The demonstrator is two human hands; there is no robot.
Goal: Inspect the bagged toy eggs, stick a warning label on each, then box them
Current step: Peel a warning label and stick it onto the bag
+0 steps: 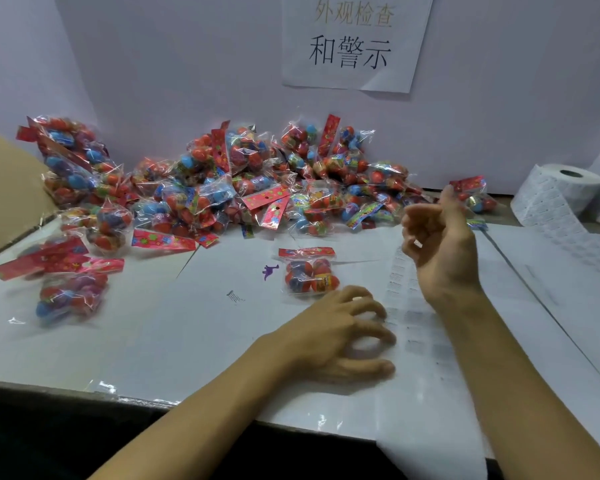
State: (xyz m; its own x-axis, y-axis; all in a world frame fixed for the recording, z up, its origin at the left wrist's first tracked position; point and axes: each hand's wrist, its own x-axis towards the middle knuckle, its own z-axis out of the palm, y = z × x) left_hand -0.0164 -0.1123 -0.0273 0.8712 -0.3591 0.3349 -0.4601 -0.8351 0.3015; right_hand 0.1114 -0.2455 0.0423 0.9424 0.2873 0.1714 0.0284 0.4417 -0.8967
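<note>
Pressing its spread fingertips onto the label strip, the left hand is lying near centre on the worktop, fingers arched and grasping nothing; it is probably pinning the backing paper flat so a label peels cleanly. The right hand is hovering above the strip with fingers curled; something small and pale is showing at the fingertips, likely a peeled warning label, though blur is making that uncertain. One bag of toy eggs is lying alone just beyond the left hand, set apart from the heap at the far side, seemingly as the piece now in hand. The label roll is standing at far right, its strip running toward the near edge within reach of both hands. A cardboard box flap is showing at far left, apparently waiting for finished bags. A small purple toy dinosaur is lying left of the lone bag.
</note>
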